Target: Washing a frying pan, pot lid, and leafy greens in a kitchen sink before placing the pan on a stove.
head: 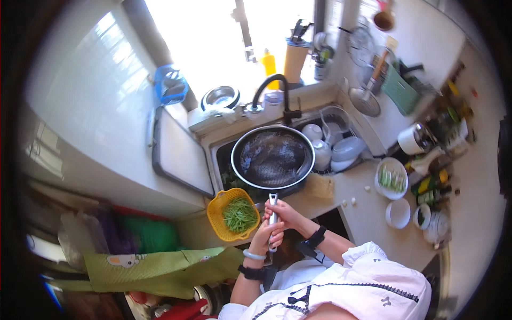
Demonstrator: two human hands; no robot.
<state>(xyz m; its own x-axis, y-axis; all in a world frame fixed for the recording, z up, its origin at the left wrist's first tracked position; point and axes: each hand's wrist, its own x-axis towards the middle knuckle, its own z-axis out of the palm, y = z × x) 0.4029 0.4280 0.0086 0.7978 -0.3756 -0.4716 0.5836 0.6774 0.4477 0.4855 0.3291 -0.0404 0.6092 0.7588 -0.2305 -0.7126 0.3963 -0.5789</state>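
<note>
A dark frying pan (274, 158) with a pale rim hangs over the sink, and some water seems to lie on its textured inner surface. Both my hands grip its long metal handle. My right hand (283, 212) is closed round the part nearer the pan, while my left hand (270, 235) holds it lower, towards my body. Just left of my hands, a yellow plastic basket (213, 214) holds cut green vegetable strips (241, 215). Above the pan's far edge stands the black curved faucet (285, 90). The pan hides much of the sink basin.
White bowls (320, 150) fill a rack at the sink's right. A cutting board (182, 152) leans on the left. On the right counter sit a white bowl of chopped greens (392, 180), an empty white bowl (398, 214) and seasoning bottles (428, 196). A knife block (296, 60) stands by the window.
</note>
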